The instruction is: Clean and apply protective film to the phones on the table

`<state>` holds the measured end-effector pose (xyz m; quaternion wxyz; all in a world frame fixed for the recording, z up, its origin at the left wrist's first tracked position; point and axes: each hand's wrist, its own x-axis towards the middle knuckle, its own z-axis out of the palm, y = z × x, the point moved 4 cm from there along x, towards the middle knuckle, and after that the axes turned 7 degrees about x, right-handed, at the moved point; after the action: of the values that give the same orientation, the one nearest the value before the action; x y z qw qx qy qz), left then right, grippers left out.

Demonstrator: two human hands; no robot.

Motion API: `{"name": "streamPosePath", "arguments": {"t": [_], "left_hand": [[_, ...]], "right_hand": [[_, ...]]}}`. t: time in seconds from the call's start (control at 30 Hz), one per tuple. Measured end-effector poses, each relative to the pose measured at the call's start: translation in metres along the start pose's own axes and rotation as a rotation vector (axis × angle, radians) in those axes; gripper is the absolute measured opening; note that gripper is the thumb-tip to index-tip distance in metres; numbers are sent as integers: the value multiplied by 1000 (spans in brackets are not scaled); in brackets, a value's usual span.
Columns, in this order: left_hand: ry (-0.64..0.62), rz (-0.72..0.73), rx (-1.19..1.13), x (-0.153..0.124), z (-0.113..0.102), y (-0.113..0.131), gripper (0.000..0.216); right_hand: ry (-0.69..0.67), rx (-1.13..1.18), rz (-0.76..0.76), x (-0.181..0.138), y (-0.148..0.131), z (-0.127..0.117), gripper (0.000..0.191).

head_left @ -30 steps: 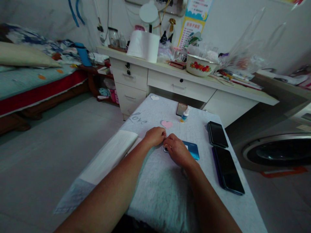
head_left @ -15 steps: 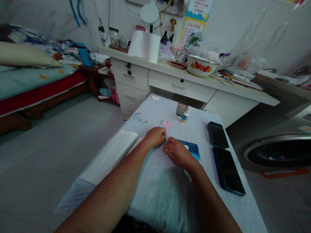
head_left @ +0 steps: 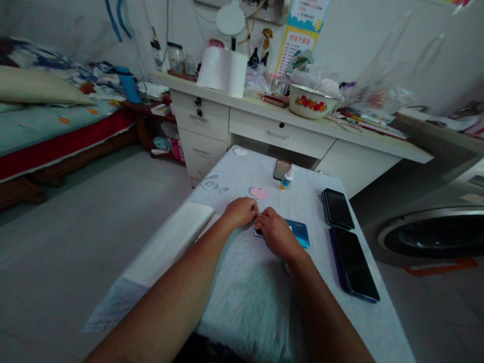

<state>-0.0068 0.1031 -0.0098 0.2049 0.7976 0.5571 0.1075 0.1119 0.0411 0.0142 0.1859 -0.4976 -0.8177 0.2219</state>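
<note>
A blue phone (head_left: 301, 233) lies face down on the cloth-covered table, a white patch on its back partly covered. Across the phone's left part rests my right hand (head_left: 274, 228), its fingers bent and drawn together; what they pinch is hidden. My left hand (head_left: 243, 212) is closed just beyond the phone's left end, fingertips close to those of my right hand. Whatever is between its fingers is too small to make out. Farther back stand a small white spray bottle (head_left: 287, 179) and, behind it, another phone (head_left: 281, 170) lying flat.
Two dark devices, a smaller one (head_left: 338, 208) and a larger one (head_left: 354, 264), lie along the table's right side. White folded paper (head_left: 177, 239) lies at the left edge. A white desk (head_left: 260, 121) stands behind, with a washing machine (head_left: 434, 237) to the right.
My right hand's fingers have shifted slightly up and closer to my left hand, uncovering the phone's lower left edge. My left hand stays almost in place. The view has shifted slightly.
</note>
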Motion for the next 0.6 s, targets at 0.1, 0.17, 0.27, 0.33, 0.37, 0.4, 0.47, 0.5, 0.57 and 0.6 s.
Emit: {"name": "streamPosePath", "arguments": {"t": [0.1,0.17,0.27,0.33,0.37,0.4,0.47,0.5,0.57,0.6], "left_hand": [[7,-3,-4,1,1,-1,17],[2,-4,-3,1,1,-1,17],[0,-6,-2,1,2,-1,17],[6,-4,-1,1,1,-1,16],[9,-2,1,1,1,-1,16],[11,-1,3,1,1,-1,17],[9,0,6,1,1,-1,17],[6,1,6,1,1,-1,17],[-1,2,3,2,1,-1,17],[-1,4,1,2,1,-1,17]], "right_hand": [[22,1,29,0,5,-3,23],[24,2,33,0,7,-4,23],[18,15,20,-1,7,-4,23],[13,19,12,-1,6,-3,24],[10,20,6,-1,6,-3,24],[8,20,0,-1,5,-3,24],[-4,15,-13,-1,4,-2,24],[-10,12,-17,-1,4,-2,24],[-16,7,-14,0,4,-1,24],[-17,9,-14,0,4,-1,24]]}}
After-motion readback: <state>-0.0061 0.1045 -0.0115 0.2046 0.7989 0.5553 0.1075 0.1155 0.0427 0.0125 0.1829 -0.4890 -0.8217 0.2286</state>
